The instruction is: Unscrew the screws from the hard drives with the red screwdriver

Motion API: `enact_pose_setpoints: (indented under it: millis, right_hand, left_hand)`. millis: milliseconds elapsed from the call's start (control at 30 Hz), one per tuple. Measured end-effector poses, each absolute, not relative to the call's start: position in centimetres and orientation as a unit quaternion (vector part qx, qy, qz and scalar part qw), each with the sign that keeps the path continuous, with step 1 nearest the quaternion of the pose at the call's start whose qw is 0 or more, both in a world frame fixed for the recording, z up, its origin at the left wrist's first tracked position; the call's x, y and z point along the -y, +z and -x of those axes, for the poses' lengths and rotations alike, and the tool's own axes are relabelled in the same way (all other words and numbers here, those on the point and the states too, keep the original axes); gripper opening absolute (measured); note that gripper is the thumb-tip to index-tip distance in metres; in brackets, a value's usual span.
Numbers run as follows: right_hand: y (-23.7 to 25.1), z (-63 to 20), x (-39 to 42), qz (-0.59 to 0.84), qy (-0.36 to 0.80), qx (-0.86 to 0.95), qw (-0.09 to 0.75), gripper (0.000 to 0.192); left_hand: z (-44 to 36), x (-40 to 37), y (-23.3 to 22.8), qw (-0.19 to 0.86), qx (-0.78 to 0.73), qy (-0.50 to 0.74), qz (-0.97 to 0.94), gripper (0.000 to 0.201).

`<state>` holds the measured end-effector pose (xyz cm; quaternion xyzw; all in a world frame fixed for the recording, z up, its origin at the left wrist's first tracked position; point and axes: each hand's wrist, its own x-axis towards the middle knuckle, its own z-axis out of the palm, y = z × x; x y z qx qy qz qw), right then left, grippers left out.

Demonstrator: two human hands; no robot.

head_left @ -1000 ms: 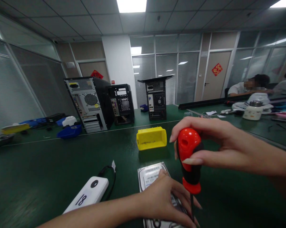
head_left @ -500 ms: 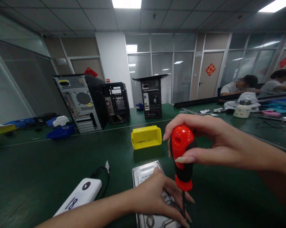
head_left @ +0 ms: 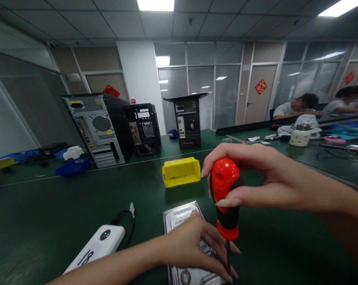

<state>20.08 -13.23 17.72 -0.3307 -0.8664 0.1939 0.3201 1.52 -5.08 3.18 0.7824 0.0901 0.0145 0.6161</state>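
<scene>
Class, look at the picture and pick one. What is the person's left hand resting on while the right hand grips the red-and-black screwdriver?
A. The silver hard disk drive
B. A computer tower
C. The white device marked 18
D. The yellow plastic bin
A: the left hand lies flat on the silver hard disk drive, beside the upright screwdriver that the right hand grips.
</scene>
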Motion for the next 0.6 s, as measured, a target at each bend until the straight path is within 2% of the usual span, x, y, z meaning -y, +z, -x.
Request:
enact_pose_setpoints:
  millis: [600]
  right_hand:
    - [17.84, -20.12, 13.44, 0.319, 0.211, 0.863, 0.329, 0.021]
  left_hand:
    - [-1.62, 4.81, 3.77, 0.607, -0.086, -0.008, -0.790, 0.061]
